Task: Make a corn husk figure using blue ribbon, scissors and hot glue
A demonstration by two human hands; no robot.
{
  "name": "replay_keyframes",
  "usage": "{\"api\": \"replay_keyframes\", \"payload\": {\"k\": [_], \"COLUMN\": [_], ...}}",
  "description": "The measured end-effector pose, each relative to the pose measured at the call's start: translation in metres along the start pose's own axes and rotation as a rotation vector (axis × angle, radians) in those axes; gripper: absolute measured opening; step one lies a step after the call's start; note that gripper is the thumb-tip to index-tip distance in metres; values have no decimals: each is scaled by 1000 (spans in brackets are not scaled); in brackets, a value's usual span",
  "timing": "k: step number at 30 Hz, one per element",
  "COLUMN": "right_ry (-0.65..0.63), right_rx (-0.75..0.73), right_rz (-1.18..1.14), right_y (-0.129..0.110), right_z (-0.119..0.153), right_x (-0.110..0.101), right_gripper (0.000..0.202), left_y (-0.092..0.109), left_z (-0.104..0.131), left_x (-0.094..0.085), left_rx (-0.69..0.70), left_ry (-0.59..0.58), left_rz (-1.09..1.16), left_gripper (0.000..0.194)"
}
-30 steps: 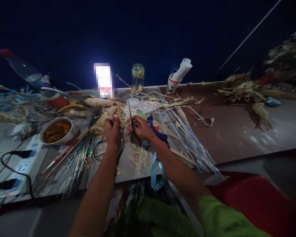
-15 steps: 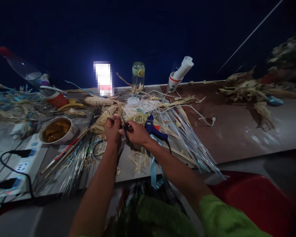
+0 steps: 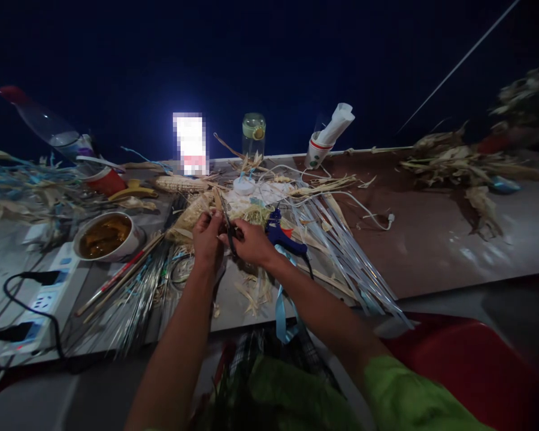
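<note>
In the head view my right hand is closed around dark-handled scissors, whose narrow blades point away from me. Close beside it, my left hand pinches a small tan strip of what looks like dried corn husk. The strip stands up from the fingertips, alongside the blades; whether they touch it I cannot tell. A blue glue gun with a red-orange trigger lies just right of my right hand. Behind my hands is a heap of pale husk and fibre.
Left are a bowl of brown liquid, a power strip with plugs and cords, and thin wires. Clear rods and a white cable lie right. A corn cob, bottle and paper cup stand behind.
The whole view has shifted slightly, so things appear a little further right. Both hands keep their hold, with hardly any movement between them.
</note>
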State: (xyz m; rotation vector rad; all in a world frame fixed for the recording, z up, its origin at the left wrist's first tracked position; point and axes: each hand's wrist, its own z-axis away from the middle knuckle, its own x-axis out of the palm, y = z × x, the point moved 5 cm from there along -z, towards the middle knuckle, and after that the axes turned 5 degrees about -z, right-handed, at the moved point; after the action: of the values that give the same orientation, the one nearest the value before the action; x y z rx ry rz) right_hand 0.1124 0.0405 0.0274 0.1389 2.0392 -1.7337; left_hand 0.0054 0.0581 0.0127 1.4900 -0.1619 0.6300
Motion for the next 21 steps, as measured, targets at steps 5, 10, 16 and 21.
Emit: {"api": "replay_keyframes", "payload": {"k": [5, 10, 16, 21], "right_ry": [-4, -26, -64, -85], "right_rx": [0, -10, -44, -30], "right_rz": [9, 6, 11, 36], "right_y": [-2, -3, -2, -2], "right_z": [0, 1, 2, 1], "right_x": [1, 2, 4, 3], "right_gripper": [28, 27, 28, 30], "left_y": [1, 0, -2, -3], "left_z": [-1, -3, -4, -5], "left_x": [-1, -3, -8, -8], "left_rx": [-2, 10, 8, -24], "left_ry": [27, 57, 97, 88], "left_rz": [14, -12, -76, -127], "left_gripper": [27, 26, 27, 28]}}
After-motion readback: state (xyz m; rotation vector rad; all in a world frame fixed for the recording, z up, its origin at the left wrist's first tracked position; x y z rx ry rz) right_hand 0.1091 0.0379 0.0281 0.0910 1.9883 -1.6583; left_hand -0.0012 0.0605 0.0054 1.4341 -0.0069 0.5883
